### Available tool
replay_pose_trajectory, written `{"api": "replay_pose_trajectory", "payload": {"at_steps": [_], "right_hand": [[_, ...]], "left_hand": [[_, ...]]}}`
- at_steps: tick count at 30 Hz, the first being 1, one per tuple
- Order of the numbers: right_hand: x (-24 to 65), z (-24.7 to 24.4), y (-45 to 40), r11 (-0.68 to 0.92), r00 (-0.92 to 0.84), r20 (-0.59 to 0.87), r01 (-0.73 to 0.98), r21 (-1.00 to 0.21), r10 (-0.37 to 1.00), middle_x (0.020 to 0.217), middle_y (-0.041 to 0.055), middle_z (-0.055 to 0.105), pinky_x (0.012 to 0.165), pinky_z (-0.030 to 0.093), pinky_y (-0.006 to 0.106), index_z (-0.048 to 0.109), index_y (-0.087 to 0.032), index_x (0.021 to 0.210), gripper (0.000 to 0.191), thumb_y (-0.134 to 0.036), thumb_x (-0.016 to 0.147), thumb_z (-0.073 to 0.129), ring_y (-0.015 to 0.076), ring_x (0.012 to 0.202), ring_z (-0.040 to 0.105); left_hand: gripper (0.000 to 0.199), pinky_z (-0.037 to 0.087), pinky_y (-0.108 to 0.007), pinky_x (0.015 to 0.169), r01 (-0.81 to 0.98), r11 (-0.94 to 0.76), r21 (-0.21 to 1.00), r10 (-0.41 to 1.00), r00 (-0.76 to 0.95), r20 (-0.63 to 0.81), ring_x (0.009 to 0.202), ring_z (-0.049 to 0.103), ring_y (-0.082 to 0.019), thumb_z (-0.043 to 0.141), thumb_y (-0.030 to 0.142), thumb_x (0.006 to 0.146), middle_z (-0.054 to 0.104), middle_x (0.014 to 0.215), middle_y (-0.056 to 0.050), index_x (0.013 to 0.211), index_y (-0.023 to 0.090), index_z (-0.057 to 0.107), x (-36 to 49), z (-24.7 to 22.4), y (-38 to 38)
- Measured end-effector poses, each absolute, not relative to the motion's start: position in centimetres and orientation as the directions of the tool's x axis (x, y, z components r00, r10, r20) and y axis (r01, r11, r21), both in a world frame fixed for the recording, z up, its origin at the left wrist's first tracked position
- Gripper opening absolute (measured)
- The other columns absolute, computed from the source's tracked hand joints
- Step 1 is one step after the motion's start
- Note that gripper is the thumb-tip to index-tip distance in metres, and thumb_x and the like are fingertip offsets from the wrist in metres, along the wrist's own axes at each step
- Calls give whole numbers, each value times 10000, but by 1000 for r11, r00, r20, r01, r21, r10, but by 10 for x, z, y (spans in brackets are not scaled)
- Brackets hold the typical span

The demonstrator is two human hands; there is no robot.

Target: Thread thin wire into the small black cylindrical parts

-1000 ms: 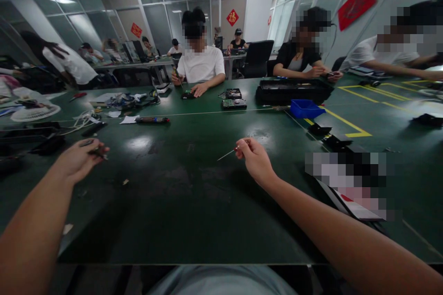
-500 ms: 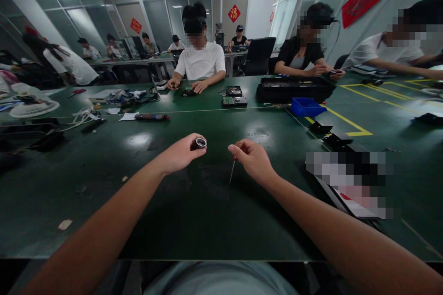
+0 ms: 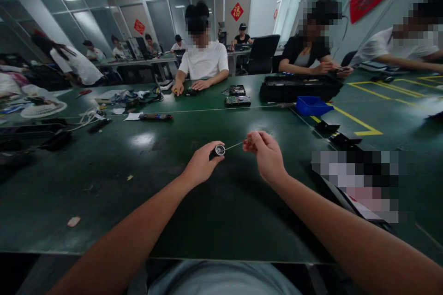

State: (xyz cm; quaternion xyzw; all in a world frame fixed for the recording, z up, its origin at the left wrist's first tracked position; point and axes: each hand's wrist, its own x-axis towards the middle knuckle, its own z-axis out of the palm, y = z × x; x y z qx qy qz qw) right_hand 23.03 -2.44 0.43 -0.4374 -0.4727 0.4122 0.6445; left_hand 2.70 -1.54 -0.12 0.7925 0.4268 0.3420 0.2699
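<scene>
My left hand [image 3: 201, 163] is closed around a short black cylinder [image 3: 219, 150] with a silver rim, its open end turned up and toward my right hand. My fingers cover most of its body. My right hand [image 3: 268, 154] pinches the handle of a thin screwdriver [image 3: 234, 146], whose metal shaft points left. The shaft's tip meets the cylinder's rim; I cannot tell whether it reaches inside. Both hands are above the green table [image 3: 221, 221].
Across the table a person in a white shirt [image 3: 204, 62] handles small parts. Hard drives [image 3: 238, 100], a blue bin [image 3: 313, 106] and a long black housing [image 3: 301, 88] lie farther back. A dark tool [image 3: 155, 117] is at left; a partly blurred stack [image 3: 360, 189] lies right.
My left hand has moved right with the cylinder. My right hand has swung the screwdriver from pointing down to pointing left, with its tip now at the cylinder's rim.
</scene>
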Motion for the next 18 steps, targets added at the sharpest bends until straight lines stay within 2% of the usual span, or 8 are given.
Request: {"api": "replay_pose_trajectory", "payload": {"at_steps": [7, 18], "right_hand": [[228, 11, -34, 362, 188, 396, 190, -913, 899, 773, 33, 670, 700, 516, 353, 599, -219, 914, 233, -440, 945, 531, 178, 695, 631], [227, 12, -37, 380, 169, 416, 210, -901, 893, 789, 34, 677, 703, 515, 354, 592, -223, 938, 209, -413, 967, 510, 179, 703, 639]], "left_hand": [[358, 418, -492, 1044, 502, -538, 677, 830, 457, 321, 1177, 586, -279, 647, 216, 892, 651, 1234, -75, 1245, 265, 612, 21, -7, -13], [376, 420, -493, 1035, 512, -542, 666, 827, 464, 318, 1170, 588, -278, 647, 215, 897, 655, 1224, -77, 1267, 270, 613, 22, -4, -15]]}}
